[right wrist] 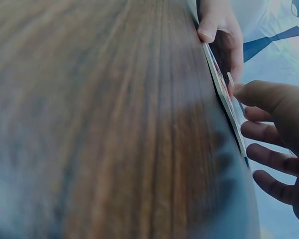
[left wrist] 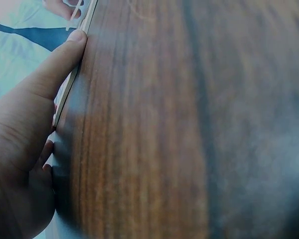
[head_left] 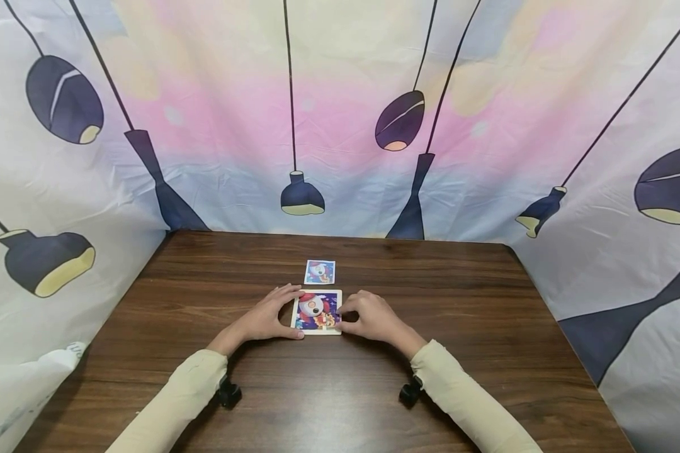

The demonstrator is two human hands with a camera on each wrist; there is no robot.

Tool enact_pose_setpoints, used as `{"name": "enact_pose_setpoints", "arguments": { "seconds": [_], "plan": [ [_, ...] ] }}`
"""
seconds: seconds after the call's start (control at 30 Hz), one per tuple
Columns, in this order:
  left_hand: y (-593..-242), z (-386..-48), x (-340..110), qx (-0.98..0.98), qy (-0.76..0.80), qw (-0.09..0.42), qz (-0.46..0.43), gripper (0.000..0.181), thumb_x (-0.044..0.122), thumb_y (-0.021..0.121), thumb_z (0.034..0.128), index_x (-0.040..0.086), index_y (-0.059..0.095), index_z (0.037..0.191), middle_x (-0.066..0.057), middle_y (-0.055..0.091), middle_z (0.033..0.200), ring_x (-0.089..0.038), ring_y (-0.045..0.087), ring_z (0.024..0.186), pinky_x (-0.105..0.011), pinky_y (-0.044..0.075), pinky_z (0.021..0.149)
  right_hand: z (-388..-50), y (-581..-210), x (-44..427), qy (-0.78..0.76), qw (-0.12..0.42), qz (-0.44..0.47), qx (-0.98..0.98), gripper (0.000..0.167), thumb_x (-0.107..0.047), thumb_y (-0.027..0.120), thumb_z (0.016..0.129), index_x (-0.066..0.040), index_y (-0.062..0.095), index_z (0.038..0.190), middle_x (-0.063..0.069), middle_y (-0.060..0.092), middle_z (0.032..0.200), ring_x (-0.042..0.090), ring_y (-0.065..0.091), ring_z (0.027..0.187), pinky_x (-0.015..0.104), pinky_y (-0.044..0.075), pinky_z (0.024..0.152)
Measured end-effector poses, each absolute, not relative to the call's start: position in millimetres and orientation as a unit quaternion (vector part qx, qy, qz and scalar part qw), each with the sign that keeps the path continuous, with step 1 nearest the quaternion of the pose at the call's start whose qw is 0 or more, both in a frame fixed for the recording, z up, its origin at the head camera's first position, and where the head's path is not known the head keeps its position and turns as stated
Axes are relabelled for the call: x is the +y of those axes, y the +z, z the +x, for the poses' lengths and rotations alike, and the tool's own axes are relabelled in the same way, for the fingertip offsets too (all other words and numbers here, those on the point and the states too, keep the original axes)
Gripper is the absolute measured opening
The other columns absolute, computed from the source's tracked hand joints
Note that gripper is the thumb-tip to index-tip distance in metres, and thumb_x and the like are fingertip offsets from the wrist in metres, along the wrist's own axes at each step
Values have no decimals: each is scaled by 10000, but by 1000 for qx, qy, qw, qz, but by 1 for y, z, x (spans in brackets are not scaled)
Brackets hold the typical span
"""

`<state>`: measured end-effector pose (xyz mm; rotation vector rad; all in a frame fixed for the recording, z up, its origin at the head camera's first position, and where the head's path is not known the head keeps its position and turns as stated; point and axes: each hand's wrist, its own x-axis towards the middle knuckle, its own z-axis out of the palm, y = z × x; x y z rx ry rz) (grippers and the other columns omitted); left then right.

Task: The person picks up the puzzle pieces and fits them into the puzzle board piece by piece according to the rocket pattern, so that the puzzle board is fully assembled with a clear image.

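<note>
A square picture puzzle board (head_left: pixel 311 305) with a pale rim lies flat on the table, showing a white-and-red cartoon figure on dark blue. My left hand (head_left: pixel 267 314) grips it from the left, thumb at the near edge and fingers at the far left corner. At the board's right side, my right hand (head_left: pixel 369 316) pinches a thin puzzle piece (right wrist: pixel 230 78) between thumb and forefinger. The piece stands tilted over the board in both wrist views. Its printed face is mostly hidden by the fingers.
A small picture card (head_left: pixel 320 272) with a similar design lies just behind the board. The brown wooden table (head_left: pixel 328 390) reaches back to a cloth backdrop (head_left: pixel 340 113) printed with hanging lamps. White cloth (head_left: pixel 22 390) hangs along the left side.
</note>
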<state>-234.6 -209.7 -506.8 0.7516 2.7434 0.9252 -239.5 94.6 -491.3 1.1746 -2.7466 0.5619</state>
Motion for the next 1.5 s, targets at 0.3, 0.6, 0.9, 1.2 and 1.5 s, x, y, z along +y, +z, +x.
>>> {"name": "enact_pose_setpoints", "arguments": {
  "seconds": [0.3, 0.6, 0.9, 1.2, 1.5],
  "plan": [
    [-507, -234, -209, 915, 309, 75, 248, 1038, 624, 827, 768, 141, 398, 1581, -124, 321, 1648, -399, 155, 1556, -669, 158, 1211, -239, -492, 89, 176, 37, 380, -907, 313, -444, 774, 903, -203, 822, 1096, -48, 723, 1021, 104, 630, 923, 302, 551, 801],
    [-507, -233, -209, 917, 305, 76, 246, 1037, 622, 824, 772, 139, 396, 1583, -116, 313, 1655, -387, 159, 1558, -658, 161, 1216, -241, -493, 84, 181, 37, 371, -910, 326, -457, 773, 903, -218, 816, 1120, -75, 683, 976, 63, 549, 818, 239, 480, 692],
    [-506, -232, -208, 916, 310, 80, 243, 1036, 620, 826, 772, 134, 398, 1581, -120, 317, 1652, -389, 156, 1558, -666, 168, 1211, -241, -495, 81, 180, 33, 382, -906, 281, -410, 774, 908, -215, 822, 1105, -64, 680, 1043, 74, 589, 902, 272, 529, 763],
    [-507, -233, -209, 915, 306, 80, 248, 1035, 610, 832, 770, 150, 392, 1587, -114, 315, 1652, -359, 147, 1566, -614, 126, 1242, -240, -495, 79, 192, 33, 377, -906, 278, -400, 797, 888, -194, 830, 1072, -65, 671, 1022, 53, 571, 860, 247, 513, 725],
    [-507, -235, -209, 915, 306, 77, 251, 1032, 604, 835, 770, 144, 397, 1583, -124, 318, 1649, -374, 153, 1562, -629, 142, 1233, -241, -496, 78, 194, 33, 366, -909, 274, -403, 784, 897, -207, 827, 1083, -64, 664, 1049, 65, 583, 892, 263, 525, 755]
  ]
}}
